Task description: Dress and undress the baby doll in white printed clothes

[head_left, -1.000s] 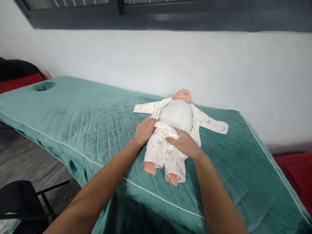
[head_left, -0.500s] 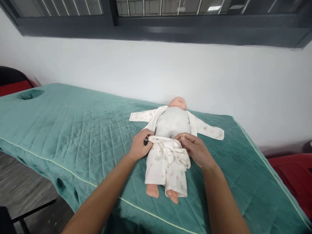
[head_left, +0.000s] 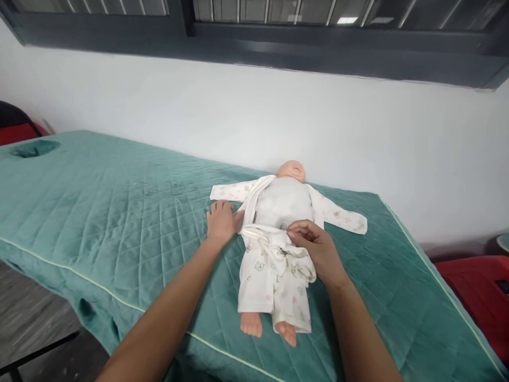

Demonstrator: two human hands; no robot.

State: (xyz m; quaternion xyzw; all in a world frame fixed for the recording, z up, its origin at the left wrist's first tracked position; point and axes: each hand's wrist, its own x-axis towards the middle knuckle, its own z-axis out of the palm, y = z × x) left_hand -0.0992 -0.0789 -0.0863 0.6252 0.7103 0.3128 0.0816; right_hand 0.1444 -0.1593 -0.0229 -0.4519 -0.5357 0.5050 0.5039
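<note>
A baby doll (head_left: 283, 204) lies on its back, its head toward the wall and its bare feet toward me. It wears a white printed shirt (head_left: 345, 218), open at the front with the sleeves spread out, and white printed pants (head_left: 257, 276) bunched at the waist. My left hand (head_left: 221, 220) rests on the quilted cover beside the doll's waist, fingers apart, its thumb touching the shirt's edge. At the other side of the waist, my right hand (head_left: 312, 244) pinches the pants' waistband between thumb and fingers.
The doll is on a bed with a green quilted cover (head_left: 131, 223), which has a face hole (head_left: 35, 148) at the far left. A white wall (head_left: 159, 106) runs behind it. Red seats (head_left: 473, 281) stand at the right and left ends.
My left hand has let go of the pants' waistband and shifted up and left onto the cover. My right hand keeps its pinch at the waistband. The view has tilted slightly.
</note>
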